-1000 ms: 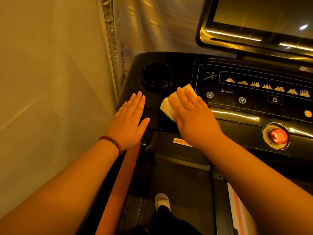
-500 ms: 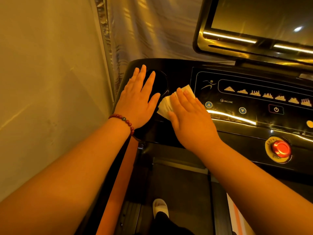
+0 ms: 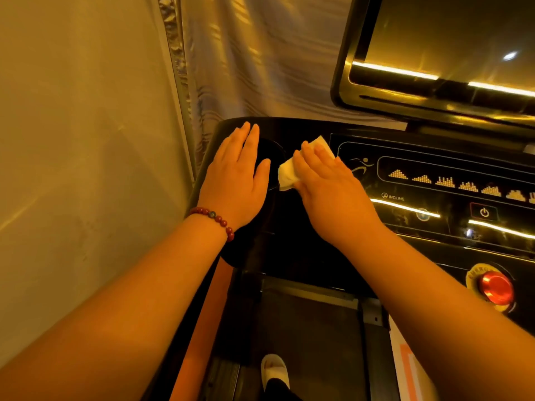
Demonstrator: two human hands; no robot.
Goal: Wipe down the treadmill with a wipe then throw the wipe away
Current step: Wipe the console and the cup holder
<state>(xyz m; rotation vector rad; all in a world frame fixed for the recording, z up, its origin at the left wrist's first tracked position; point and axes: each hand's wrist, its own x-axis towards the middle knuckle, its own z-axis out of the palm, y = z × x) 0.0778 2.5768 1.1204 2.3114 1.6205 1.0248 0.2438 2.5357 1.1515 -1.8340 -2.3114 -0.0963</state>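
Observation:
The black treadmill console (image 3: 292,244) fills the middle of the head view. A white wipe (image 3: 289,173) lies on its left part, beside the round cup holder (image 3: 273,157). My right hand (image 3: 330,189) presses flat on the wipe with straight fingers; the wipe's left and top corners stick out from under it. My left hand (image 3: 237,180), with a red bead bracelet at the wrist, lies flat over the left side of the cup holder and hides most of it.
Control panel (image 3: 451,180) with program icons, a power button and a red stop button (image 3: 496,287) lies right. A screen (image 3: 445,53) stands above. Wall (image 3: 81,140) and curtain (image 3: 246,59) close the left. Below are the belt (image 3: 312,337) and my white shoe (image 3: 273,369).
Both hands have slid away from me across the console. The left hand moved from the near edge onto the cup holder; the right hand pushed the wipe up beside it.

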